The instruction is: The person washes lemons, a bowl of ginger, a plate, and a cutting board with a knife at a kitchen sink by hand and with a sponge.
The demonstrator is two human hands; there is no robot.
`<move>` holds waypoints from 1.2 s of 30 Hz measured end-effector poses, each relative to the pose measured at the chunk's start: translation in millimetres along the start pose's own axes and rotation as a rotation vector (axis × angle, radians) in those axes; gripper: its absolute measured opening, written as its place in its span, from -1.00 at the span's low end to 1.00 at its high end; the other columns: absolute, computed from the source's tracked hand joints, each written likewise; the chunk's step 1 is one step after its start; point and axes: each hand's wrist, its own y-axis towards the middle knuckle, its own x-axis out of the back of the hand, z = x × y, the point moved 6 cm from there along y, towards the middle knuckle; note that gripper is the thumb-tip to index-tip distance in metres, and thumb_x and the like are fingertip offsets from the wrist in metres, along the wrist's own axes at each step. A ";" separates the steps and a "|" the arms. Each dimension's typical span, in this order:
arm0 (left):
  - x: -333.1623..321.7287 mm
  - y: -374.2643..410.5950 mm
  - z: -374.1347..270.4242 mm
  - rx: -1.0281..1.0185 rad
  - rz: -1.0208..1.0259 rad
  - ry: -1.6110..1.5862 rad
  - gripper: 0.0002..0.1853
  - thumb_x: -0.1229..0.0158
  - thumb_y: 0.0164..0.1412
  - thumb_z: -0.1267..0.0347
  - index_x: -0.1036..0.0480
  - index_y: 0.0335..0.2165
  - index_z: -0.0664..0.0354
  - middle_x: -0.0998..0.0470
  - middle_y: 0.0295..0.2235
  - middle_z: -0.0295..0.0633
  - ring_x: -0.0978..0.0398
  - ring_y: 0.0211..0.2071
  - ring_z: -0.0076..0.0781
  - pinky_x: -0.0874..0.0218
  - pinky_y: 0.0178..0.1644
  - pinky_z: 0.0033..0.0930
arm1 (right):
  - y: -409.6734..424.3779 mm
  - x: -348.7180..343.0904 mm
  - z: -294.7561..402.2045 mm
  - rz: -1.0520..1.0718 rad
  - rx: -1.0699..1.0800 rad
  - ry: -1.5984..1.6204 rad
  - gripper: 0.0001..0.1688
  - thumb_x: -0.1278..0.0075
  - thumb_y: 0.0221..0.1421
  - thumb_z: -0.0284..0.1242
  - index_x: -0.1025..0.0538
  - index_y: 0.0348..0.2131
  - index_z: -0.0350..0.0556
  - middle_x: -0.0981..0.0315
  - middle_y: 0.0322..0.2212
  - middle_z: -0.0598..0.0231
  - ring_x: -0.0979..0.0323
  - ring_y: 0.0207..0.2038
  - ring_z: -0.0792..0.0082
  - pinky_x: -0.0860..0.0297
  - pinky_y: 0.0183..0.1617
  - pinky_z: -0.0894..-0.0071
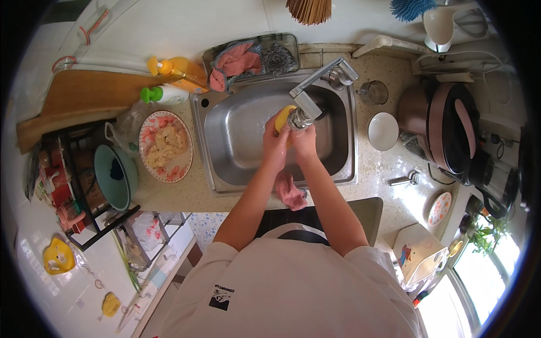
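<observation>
Both my hands are over the stainless steel sink (pixel 232 148), below the swivel tap (pixel 307 101). My left hand (pixel 274 141) is closed around a yellow rounded object (pixel 282 120), which could be a fruit or vegetable; its exact kind is unclear. Against its other side is my right hand (pixel 305 141), its fingertips partly covered by the tap head. A strip of yellow shows between the two hands. A pink cloth (pixel 290 192) hangs over the sink's front edge, between my forearms.
Left of the sink are a patterned plate (pixel 189 156) of pale food pieces, a teal bowl (pixel 131 181) and soap bottles (pixel 186 72). A cloth tray (pixel 293 40) stands behind. To the right are a glass (pixel 376 93), white bowl (pixel 383 131) and pink-black cooker (pixel 439 122).
</observation>
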 end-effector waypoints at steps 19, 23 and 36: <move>-4.3 3.8 -13.6 0.231 0.045 -0.146 -0.52 0.13 0.39 0.09 -0.38 0.02 0.25 -0.52 -0.10 -0.18 -0.49 -0.08 -0.36 -0.27 0.08 -0.34 | -15.7 -7.4 4.4 0.025 0.228 0.089 -0.67 -0.10 0.19 -0.47 -0.52 -0.06 -0.23 -0.55 -0.17 0.21 -0.51 -0.11 0.39 -0.43 -0.04 0.39; 5.7 3.1 1.2 0.471 -0.012 -0.381 -0.44 0.18 0.40 -0.02 -0.38 0.06 0.19 -0.51 -0.03 -0.20 -0.48 -0.03 -0.38 -0.29 0.06 -0.32 | -31.9 -10.2 56.4 -0.022 0.482 -0.336 -0.54 -0.30 0.02 -0.33 -0.56 -0.09 -0.11 -0.51 -0.10 0.12 -0.55 -0.10 0.16 -0.44 -0.06 0.30; -2.5 -7.2 0.4 0.284 0.035 -0.292 -0.54 0.09 0.35 0.07 -0.36 0.07 0.10 -0.49 -0.05 -0.24 -0.46 -0.01 -0.31 -0.28 0.08 -0.23 | 2.7 2.7 -0.3 -0.036 0.071 0.132 -0.71 -0.02 0.15 -0.55 -0.56 -0.11 -0.18 -0.58 -0.21 0.24 -0.53 -0.15 0.37 -0.42 -0.05 0.36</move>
